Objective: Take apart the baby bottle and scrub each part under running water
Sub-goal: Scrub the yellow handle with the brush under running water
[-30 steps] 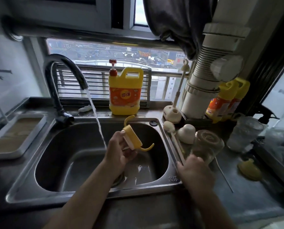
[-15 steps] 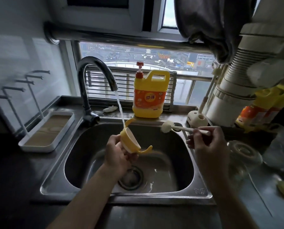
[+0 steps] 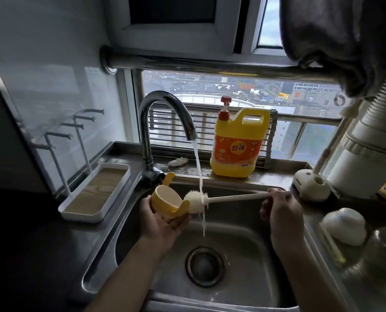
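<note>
My left hand [image 3: 162, 224] holds a yellow bottle collar with two curved handles [image 3: 166, 201] over the steel sink [image 3: 243, 278], its open side turned toward me. My right hand [image 3: 279, 212] grips the white handle of a bottle brush [image 3: 196, 202]. The brush's white sponge head lies just right of the collar, touching one handle, right in the water stream [image 3: 199, 176] that runs from the curved tap [image 3: 165, 104]. A white dome-shaped bottle part [image 3: 342, 226] lies on the counter to the right.
A yellow dish-soap jug with a red pump [image 3: 239, 145] stands on the sill behind the sink. A white brush holder [image 3: 311, 183] sits at the sink's back right corner. A white drying tray with upright pegs [image 3: 95, 192] stands left of the sink.
My right hand picked the brush up off the counter and brought its head to the collar under the stream. My left hand turned the collar's open side up and shifted left.
</note>
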